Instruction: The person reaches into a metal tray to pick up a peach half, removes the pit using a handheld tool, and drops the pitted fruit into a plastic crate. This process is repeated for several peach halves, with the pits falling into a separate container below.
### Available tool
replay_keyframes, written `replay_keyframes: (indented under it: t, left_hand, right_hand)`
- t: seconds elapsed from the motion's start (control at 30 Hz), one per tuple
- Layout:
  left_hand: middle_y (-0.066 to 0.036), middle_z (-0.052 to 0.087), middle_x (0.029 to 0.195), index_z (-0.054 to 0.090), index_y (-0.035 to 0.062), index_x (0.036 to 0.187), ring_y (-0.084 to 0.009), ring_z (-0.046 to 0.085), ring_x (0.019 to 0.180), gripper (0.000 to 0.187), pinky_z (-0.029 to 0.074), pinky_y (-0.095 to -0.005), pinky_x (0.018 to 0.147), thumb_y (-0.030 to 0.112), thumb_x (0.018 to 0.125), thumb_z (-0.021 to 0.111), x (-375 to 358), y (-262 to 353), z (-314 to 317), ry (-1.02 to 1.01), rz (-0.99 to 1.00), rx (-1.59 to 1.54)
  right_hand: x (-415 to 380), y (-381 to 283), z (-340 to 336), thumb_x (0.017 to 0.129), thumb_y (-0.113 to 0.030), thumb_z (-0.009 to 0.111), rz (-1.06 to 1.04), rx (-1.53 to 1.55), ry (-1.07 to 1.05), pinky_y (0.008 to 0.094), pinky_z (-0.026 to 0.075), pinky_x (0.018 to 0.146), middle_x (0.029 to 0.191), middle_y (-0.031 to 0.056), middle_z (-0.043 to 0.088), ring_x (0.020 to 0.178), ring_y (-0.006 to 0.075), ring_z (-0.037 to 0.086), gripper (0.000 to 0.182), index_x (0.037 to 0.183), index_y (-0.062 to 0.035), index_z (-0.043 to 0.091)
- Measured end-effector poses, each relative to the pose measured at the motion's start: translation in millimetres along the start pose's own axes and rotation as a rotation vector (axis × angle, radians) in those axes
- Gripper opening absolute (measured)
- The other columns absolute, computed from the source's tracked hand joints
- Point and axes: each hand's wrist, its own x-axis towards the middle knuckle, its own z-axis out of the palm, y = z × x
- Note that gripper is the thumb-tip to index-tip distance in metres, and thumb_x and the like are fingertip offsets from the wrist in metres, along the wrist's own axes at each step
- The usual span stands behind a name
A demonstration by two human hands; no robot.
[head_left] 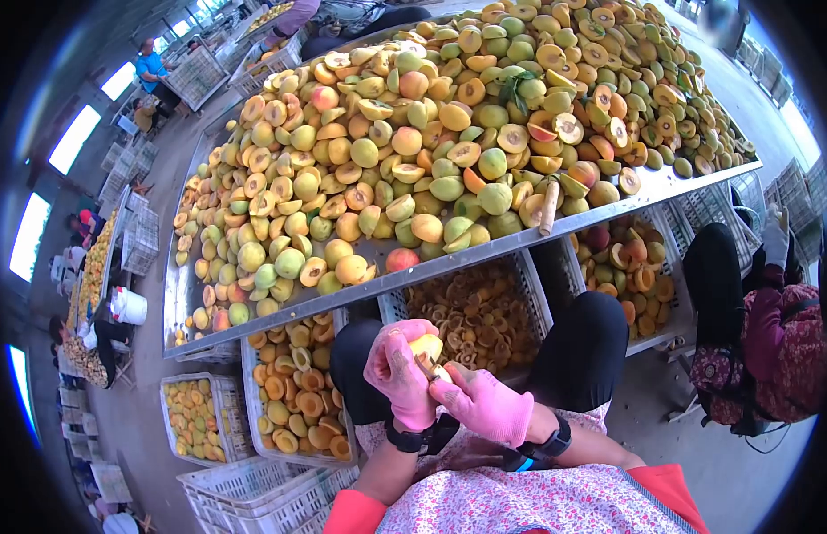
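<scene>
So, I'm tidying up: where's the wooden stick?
In the head view, right of centre, the wooden stick lies at the metal table's near rim, beside the piled fruit.

Both hands are gloved in pink, the sleeves are red, and the apron is white with pink flowers. The fruit mixes yellow, green and orange; the surface is silver-grey.

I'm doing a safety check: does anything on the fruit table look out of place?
Yes: a wooden handle lies at the near edge of the table, like a stray tool amid the fruit. Green leaves stand out too.
</scene>
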Motion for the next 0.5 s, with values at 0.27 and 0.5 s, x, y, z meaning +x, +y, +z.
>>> replay_keyframes:
  t: [0.27,0.5]
  left_hand:
    - [-0.016,0.069,0.078,0.064,-0.0006,0.082,-0.02,0.065,0.065,0.043,0.051,-0.03,0.06,0.033,0.105,0.05,8,21,-17,-0.304,-0.189,-0.094]
    - [-0.019,0.069,0.078,0.063,0.001,0.087,-0.0257,0.068,0.067,0.043,0.054,-0.0316,0.06,0.037,0.106,0.049,14,19,-14,-0.605,-0.297,-0.378]
  right_hand:
    - [-2,15,2,0.107,-0.042,0.048,0.145,0.332,-0.288,0.0307,0.042,0.052,0.07,0.0003,0.054,0.057,0.013,0.052,0.039,0.099,-0.0053,0.056]
    - [-9,29,-9,0.107,-0.05,0.045,0.229,0.827,-0.585,0.0218,0.021,0.037,0.062,-0.0061,0.042,0.042,0.0025,0.029,0.039,0.097,-0.0133,0.053]
